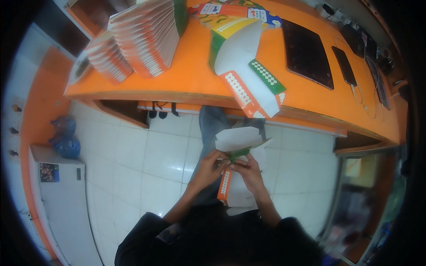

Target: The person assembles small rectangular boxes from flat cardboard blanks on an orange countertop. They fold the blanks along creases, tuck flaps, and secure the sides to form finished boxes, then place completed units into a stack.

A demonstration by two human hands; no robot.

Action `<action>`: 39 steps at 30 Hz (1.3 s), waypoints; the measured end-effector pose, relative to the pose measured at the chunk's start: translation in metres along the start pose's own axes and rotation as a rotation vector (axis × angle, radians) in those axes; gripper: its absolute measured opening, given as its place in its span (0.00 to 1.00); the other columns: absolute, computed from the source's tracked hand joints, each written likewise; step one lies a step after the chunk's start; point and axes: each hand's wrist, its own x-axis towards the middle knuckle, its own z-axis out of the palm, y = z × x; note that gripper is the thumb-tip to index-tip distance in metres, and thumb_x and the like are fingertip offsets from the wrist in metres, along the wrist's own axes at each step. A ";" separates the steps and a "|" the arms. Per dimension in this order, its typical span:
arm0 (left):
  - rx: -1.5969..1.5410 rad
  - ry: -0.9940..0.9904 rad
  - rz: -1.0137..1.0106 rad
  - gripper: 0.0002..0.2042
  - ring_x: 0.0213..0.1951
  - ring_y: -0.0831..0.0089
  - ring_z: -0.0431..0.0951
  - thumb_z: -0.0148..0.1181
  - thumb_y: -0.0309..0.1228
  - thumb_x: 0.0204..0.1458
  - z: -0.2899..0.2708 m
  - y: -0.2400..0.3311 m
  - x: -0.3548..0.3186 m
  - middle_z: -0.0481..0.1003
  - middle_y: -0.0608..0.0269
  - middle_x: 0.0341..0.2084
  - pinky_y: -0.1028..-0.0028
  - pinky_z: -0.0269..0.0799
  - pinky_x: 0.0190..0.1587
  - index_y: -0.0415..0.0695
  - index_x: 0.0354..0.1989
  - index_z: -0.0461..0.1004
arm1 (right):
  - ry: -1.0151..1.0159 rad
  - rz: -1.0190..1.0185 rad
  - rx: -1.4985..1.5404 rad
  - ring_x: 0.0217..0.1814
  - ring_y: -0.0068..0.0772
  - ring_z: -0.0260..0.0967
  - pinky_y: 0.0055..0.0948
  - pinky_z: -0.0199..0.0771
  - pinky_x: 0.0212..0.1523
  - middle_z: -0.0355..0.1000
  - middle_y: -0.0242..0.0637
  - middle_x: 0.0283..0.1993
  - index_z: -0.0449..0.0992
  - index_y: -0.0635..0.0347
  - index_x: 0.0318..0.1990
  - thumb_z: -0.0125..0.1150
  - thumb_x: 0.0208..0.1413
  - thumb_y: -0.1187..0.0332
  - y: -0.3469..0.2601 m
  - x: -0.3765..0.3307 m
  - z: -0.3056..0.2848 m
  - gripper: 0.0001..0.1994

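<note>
A partly folded cardboard box point(238, 138) lies across my lap, its white inside facing up and an orange dotted side panel near my body. My left hand point(212, 169) pinches a green flap of it from the left. From the right, my right hand point(249, 172) grips the same green part, fingers close to the left hand's. The fingertips meet around the fold and partly hide it. On the table ahead, another partly unfolded box point(235, 48), green, yellow and orange outside and white inside, overhangs the front edge.
Stacks of flattened boxes point(148, 40) stand at the table's left. A dark tablet point(307, 53) and a phone point(344, 65) with a cable lie on the orange table point(191, 80) at right. A small white fridge point(64, 199) and blue water bottles point(66, 137) are at left.
</note>
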 end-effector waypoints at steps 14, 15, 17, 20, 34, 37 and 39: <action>-0.086 0.065 -0.067 0.05 0.48 0.65 0.76 0.61 0.20 0.50 0.013 0.007 0.004 0.73 0.53 0.43 0.71 0.80 0.44 0.34 0.34 0.72 | 0.102 -0.211 -0.260 0.45 0.24 0.72 0.22 0.69 0.50 0.76 0.39 0.43 0.71 0.68 0.47 0.60 0.54 0.79 0.006 -0.005 -0.004 0.12; -0.106 0.088 -0.032 0.05 0.48 0.65 0.76 0.61 0.20 0.50 0.012 0.007 0.003 0.73 0.53 0.43 0.71 0.80 0.44 0.34 0.34 0.72 | 0.070 -0.211 -0.251 0.45 0.23 0.72 0.22 0.70 0.49 0.76 0.39 0.43 0.71 0.68 0.47 0.61 0.54 0.79 0.007 -0.006 -0.003 0.13; -0.088 0.069 -0.052 0.05 0.48 0.65 0.75 0.61 0.20 0.50 0.011 0.005 0.004 0.73 0.54 0.43 0.71 0.80 0.44 0.35 0.33 0.72 | 0.050 -0.205 -0.249 0.45 0.23 0.72 0.22 0.71 0.48 0.76 0.40 0.43 0.71 0.69 0.48 0.61 0.53 0.79 0.007 -0.007 -0.001 0.14; -0.089 0.040 -0.063 0.04 0.49 0.65 0.75 0.60 0.20 0.51 0.008 0.003 0.004 0.73 0.54 0.43 0.72 0.80 0.44 0.35 0.34 0.73 | 0.104 -0.203 -0.281 0.44 0.23 0.73 0.21 0.72 0.45 0.77 0.40 0.42 0.72 0.69 0.48 0.62 0.53 0.79 0.007 -0.008 0.003 0.15; -0.300 -0.059 -0.131 0.06 0.53 0.65 0.72 0.57 0.22 0.55 0.005 0.021 0.001 0.72 0.50 0.45 0.73 0.74 0.50 0.33 0.39 0.74 | 0.279 -0.227 -0.277 0.34 0.20 0.73 0.17 0.72 0.36 0.78 0.37 0.35 0.78 0.68 0.41 0.66 0.50 0.76 -0.001 -0.015 0.008 0.10; -0.258 -0.064 -0.116 0.06 0.53 0.67 0.72 0.57 0.21 0.55 0.004 0.026 0.000 0.73 0.51 0.45 0.72 0.73 0.51 0.34 0.39 0.75 | 0.257 -0.273 -0.257 0.34 0.20 0.73 0.17 0.72 0.36 0.77 0.36 0.34 0.78 0.68 0.40 0.67 0.50 0.76 0.001 -0.015 0.008 0.10; -0.267 -0.066 -0.093 0.06 0.53 0.68 0.72 0.57 0.21 0.55 0.003 0.029 0.000 0.74 0.51 0.44 0.72 0.72 0.51 0.35 0.39 0.75 | 0.224 -0.313 -0.213 0.33 0.20 0.73 0.18 0.72 0.36 0.77 0.36 0.34 0.78 0.67 0.39 0.67 0.49 0.77 0.000 -0.015 0.009 0.09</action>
